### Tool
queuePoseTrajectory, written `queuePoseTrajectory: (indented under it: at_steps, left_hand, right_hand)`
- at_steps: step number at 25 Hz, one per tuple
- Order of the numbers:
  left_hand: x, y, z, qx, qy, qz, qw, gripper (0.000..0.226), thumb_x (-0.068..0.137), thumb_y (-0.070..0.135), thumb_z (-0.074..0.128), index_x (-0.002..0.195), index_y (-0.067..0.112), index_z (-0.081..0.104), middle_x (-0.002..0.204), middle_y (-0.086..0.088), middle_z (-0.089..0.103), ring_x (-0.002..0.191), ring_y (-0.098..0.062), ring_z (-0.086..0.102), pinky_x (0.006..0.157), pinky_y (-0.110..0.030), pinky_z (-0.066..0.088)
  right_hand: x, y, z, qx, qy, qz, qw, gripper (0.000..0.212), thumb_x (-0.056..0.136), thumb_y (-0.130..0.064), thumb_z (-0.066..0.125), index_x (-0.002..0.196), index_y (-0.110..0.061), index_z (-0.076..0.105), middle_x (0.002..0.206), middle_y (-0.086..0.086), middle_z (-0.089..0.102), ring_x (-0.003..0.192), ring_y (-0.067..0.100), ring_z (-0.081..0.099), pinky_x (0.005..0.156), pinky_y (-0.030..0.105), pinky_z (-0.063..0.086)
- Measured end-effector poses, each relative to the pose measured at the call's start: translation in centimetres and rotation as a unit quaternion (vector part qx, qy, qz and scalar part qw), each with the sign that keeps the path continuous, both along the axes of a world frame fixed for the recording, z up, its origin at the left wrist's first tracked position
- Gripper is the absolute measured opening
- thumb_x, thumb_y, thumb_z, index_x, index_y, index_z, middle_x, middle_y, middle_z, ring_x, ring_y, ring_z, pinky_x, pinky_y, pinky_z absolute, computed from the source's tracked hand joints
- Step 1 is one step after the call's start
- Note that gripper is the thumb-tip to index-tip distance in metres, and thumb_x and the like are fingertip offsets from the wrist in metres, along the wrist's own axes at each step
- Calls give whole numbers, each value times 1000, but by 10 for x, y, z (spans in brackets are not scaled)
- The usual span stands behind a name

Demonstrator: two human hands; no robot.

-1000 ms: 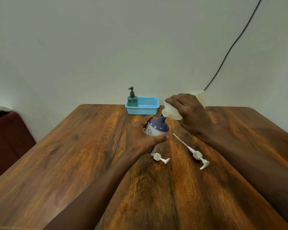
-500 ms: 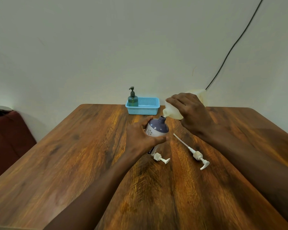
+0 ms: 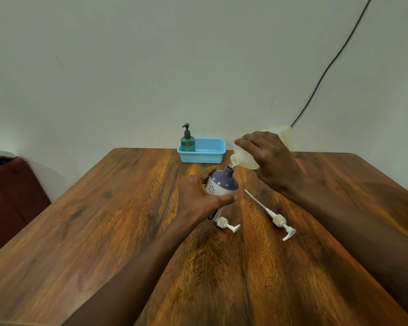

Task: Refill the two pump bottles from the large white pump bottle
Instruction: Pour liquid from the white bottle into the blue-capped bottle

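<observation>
The large translucent white plastic bottle point(image 3: 245, 158) is held tilted in the right hand point(image 3: 269, 158), clamped round its smooth, likely slippery shoulder, spout over the open neck of the purple-topped white bottle point(image 3: 222, 182). That one (light, easily tipped) is gripped at mid-body by the left hand point(image 3: 198, 198) on the wooden table point(image 3: 104, 231).

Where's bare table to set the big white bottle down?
Bare wood right of the long pump and along the whole left side of the table. Crowded at centre: purple bottle, short pump, both hands.
</observation>
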State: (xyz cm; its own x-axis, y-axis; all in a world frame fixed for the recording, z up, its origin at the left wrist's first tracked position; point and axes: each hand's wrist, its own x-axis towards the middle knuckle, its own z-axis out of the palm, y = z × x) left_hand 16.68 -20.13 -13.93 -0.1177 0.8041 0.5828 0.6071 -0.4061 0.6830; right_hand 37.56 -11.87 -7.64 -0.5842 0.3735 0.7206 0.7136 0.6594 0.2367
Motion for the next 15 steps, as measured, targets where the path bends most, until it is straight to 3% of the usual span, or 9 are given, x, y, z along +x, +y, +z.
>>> queuePoseTrajectory:
  at_steps: [11, 15]
  left_hand:
    - [1, -2, 0, 7, 1, 6, 1000, 74, 61, 53, 93, 124, 26, 67, 104, 15, 69, 87, 4, 66, 73, -12, 56]
    - [1, -2, -1, 7, 3, -1, 1000, 72, 62, 54, 91, 124, 27, 66, 106, 13, 71, 87, 3, 67, 73, -14, 57]
  right_hand:
    - [0, 1, 0, 5, -13, 3, 1000, 77, 61, 2, 91, 132, -7, 63, 126, 18, 67, 114, 39, 62, 100, 51, 49]
    - [1, -1, 0, 11, -16, 1, 1000, 77, 60, 1, 92, 131, -8, 64, 125, 18, 68, 112, 39, 63, 99, 52, 50]
